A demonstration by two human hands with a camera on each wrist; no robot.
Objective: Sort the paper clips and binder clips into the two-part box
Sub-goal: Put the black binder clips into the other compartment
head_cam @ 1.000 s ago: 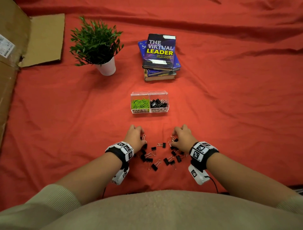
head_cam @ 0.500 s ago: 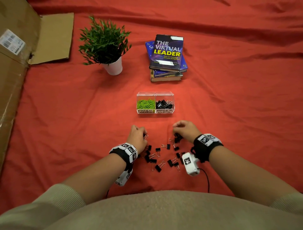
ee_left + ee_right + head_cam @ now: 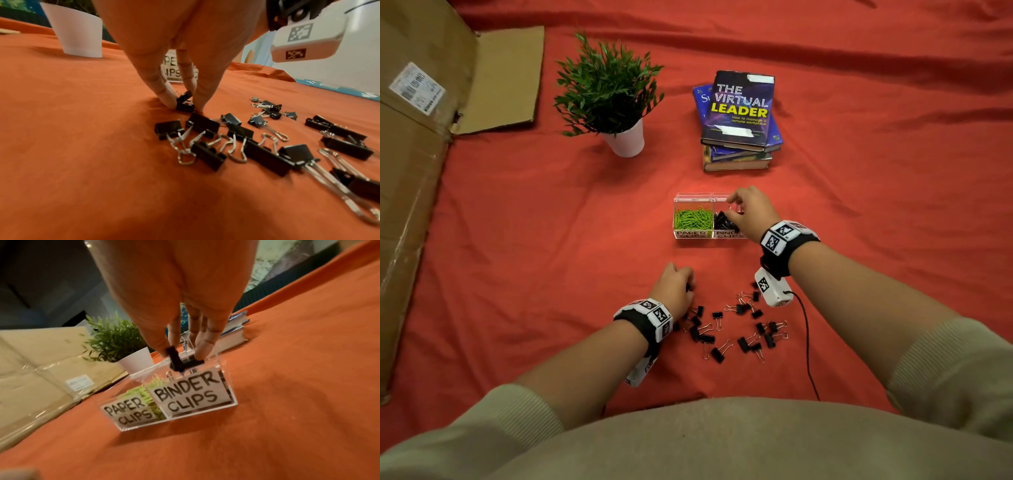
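Head view, right hand: right hand (image 3: 751,212) reaches over the right compartment of the clear two-part box (image 3: 693,198), fingers bunched downward; what they hold is hidden from here.
Head view, left hand: left hand (image 3: 674,287) sits low on the red cloth (image 3: 517,257), fingers curled at the far left edge of the loose binder clips (image 3: 736,329).
Head view, box contents: green paper clips (image 3: 693,219) fill the left half, black binder clips the right half — labels on the front face read PAPER CLIPS and BINDER CLIPS.
Head view, surroundings: potted plant (image 3: 609,96) and book stack (image 3: 739,116) beyond the box, flattened cardboard (image 3: 417,171) at the left.
Left wrist view: thumb and fingertips (image 3: 167,97) pinch one black binder clip (image 3: 184,104) lying on the cloth, a narrow grip; the other clips are scattered just beside it and to the right.
Right wrist view: fingertips (image 3: 162,347) pinch a black binder clip (image 3: 174,361) just above the rim of the BINDER CLIPS compartment (image 3: 195,394) — a second clip seems to hang under the other fingers, though blur leaves that unsure.
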